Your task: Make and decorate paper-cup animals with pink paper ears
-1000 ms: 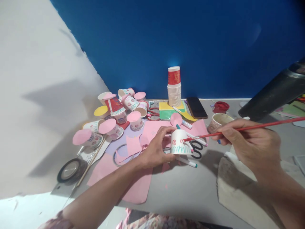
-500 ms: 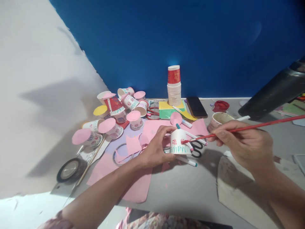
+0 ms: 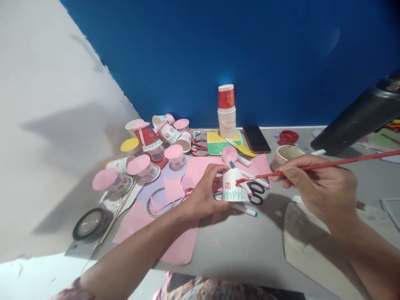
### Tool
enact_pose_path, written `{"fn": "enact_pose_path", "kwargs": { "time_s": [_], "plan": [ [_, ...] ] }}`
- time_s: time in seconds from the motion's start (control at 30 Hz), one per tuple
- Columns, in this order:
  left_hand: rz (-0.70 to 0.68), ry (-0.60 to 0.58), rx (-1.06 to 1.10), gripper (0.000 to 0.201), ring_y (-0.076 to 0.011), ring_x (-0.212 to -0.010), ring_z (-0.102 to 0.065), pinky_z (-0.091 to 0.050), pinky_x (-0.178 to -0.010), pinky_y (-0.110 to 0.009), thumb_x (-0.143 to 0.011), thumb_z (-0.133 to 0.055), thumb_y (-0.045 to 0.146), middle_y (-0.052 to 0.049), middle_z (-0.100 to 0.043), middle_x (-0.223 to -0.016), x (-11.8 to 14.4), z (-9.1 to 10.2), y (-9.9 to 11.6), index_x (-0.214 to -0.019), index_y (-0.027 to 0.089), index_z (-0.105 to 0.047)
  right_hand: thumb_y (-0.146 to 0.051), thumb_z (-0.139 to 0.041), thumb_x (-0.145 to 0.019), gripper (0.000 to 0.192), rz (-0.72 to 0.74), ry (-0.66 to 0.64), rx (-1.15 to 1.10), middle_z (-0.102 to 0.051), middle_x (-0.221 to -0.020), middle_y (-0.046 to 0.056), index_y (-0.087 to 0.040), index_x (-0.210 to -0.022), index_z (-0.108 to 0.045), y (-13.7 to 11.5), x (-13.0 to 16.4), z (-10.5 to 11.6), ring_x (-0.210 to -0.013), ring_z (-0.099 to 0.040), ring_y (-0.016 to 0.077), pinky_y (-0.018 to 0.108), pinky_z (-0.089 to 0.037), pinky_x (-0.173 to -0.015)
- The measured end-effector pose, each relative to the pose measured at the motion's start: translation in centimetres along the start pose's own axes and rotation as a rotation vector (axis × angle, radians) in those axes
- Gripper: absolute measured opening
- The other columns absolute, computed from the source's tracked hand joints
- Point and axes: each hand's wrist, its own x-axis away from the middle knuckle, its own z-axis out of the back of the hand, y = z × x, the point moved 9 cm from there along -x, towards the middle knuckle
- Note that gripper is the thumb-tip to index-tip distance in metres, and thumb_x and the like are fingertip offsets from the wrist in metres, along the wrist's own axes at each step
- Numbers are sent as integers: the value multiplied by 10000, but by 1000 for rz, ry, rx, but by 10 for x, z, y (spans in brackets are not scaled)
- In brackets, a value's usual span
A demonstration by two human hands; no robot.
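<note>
My left hand (image 3: 208,189) grips a white paper cup (image 3: 233,195), turned bottom up, between thumb and fingers. Green grass-like strokes run along the cup's lower rim, with a red dotted patch above them. A thin red paintbrush (image 3: 325,163) is pinched in my right hand (image 3: 321,191); its red tip touches the cup's side, right of that patch. Behind the right hand stands a paper cup of murky liquid (image 3: 284,153), and a small red paint pot (image 3: 287,137) lies beyond it. Black-handled scissors (image 3: 256,192) and a green-tipped marker (image 3: 245,209) lie by the held cup.
Several decorated cups with pink paper tops (image 3: 140,166) crowd the left. A cup stack (image 3: 227,121) and a phone (image 3: 256,139) are at the back. Pink paper (image 3: 184,250), a tape roll (image 3: 90,225), a stained cloth (image 3: 300,241) and a dark bottle (image 3: 353,116) surround the hands.
The brush tip has shifted slightly left and up on the cup's side. Both hands keep their holds; the whole view has slid a little.
</note>
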Motion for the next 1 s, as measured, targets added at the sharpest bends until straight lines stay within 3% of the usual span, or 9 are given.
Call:
{"fn": "enact_pose_path", "kwargs": {
  "time_s": [0.13, 0.33, 0.53, 0.77, 0.9, 1.0],
  "plan": [
    [13, -7, 10, 765, -307, -1336, -518, -464, -1127, -484, -685, -896, 249, -79, -495, -1412, 0, -1, 0, -1348, 319, -521, -270, -716, -915, 166, 24, -57, 8, -750, -620, -53, -278, -753, -748, -3, -1, -7, -486, -634, 93, 165, -537, -466],
    [23, 5, 24, 780, -310, -1323, -527, -443, -1143, -513, -668, -910, 251, -75, -500, -1399, 0, -1, -1, -1344, 320, -527, -294, -724, -906, 164, 17, 44, 60, -737, -604, -37, -263, -747, -749, -2, -1, 4, -486, -623, 108, 202, -525, -468],
    [36, 3, 81, 769, -313, -1325, -541, -427, -1155, -530, -697, -879, 205, -78, -490, -1440, 0, -2, -2, -1363, 321, -512, -318, -726, -909, 170, 20, 49, 86, -708, -578, -44, -272, -746, -741, -1, -1, 9, -493, -633, 129, 239, -519, -469],
    [38, 4, 73, 769, -319, -1328, -539, -432, -1155, -535, -686, -892, 212, -77, -503, -1424, -1, -1, 0, -1349, 315, -515, -311, -684, -947, 187, 66, -21, 124, -735, -634, -29, -314, -769, -741, -6, 1, 1, -515, -629, 178, 339, -516, -506],
    [26, 16, 79, 754, -323, -1349, -520, -422, -1166, -549, -695, -875, 191, -76, -515, -1423, -1, 0, 0, -1344, 315, -512, -318, -723, -928, 154, 20, 65, 70, -711, -596, -30, -282, -779, -740, -1, 0, 12, -519, -628, 163, 311, -509, -491],
    [23, 5, 100, 762, -321, -1357, -518, -425, -1168, -543, -698, -867, 171, -74, -511, -1441, -1, -1, -2, -1356, 316, -510, -302, -730, -926, 145, 33, 59, 59, -709, -599, -38, -267, -786, -744, -1, -1, 13, -522, -627, 136, 275, -508, -496]
  ]
}}
